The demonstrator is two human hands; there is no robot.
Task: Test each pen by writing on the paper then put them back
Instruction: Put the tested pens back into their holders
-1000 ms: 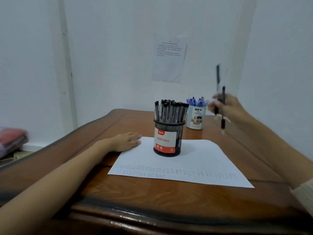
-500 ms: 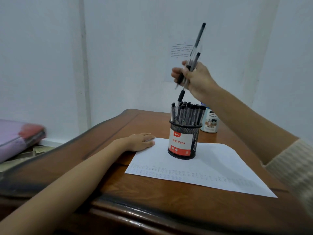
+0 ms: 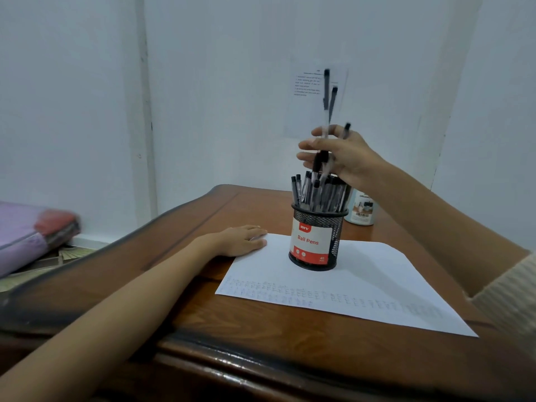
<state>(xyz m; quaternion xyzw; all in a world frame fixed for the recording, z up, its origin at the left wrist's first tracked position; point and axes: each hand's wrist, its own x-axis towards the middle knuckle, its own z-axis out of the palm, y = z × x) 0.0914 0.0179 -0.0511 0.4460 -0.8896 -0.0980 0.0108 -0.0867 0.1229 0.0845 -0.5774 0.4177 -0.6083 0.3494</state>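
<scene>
A black mesh pen holder (image 3: 317, 240) labelled "Ball Pens" stands on the white paper (image 3: 362, 285), full of several black pens. My right hand (image 3: 340, 156) hovers just above the holder and holds a few black pens (image 3: 327, 111) nearly upright, their lower tips among the pens in the holder. My left hand (image 3: 242, 240) lies flat on the paper's left edge. Rows of faint written marks run along the paper's near side.
A light-blue cup (image 3: 362, 211) stands behind the holder, partly hidden by my right arm. The wooden desk (image 3: 174, 256) has a raised rounded edge. A printed sheet (image 3: 307, 85) is stuck to the wall. Purple and red bedding (image 3: 32, 230) lies on the floor at left.
My right hand carried the pens from the right side over to the holder and then lowered them toward it. The left hand stayed on the paper.
</scene>
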